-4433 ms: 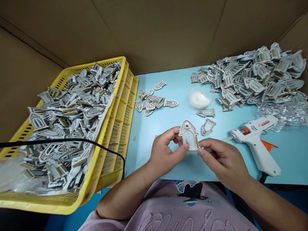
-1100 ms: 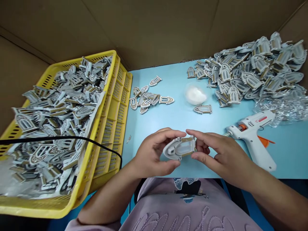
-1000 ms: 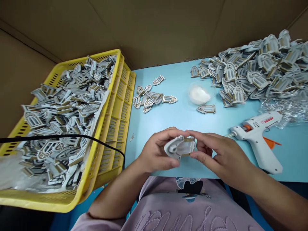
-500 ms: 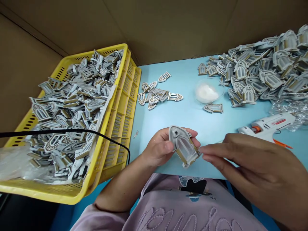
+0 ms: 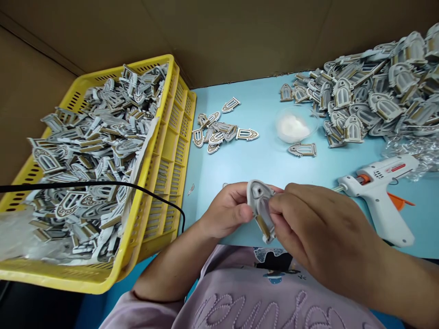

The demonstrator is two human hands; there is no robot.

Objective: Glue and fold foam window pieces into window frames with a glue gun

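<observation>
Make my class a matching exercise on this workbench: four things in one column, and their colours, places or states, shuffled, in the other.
Column one
1. Arched piece nearest the shirt
2. Glue gun
3. Basket
4. Round dish

Column two
A. Yellow, heaped with loose pieces
B. Clear, with white contents
C. Gripped by the left hand, partly hidden by the right hand
D. White and orange

Right pairs: 1-C, 2-D, 3-A, 4-B

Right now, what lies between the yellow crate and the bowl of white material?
The head view shows a cluster of arched pieces between them, on the blue table.
</observation>
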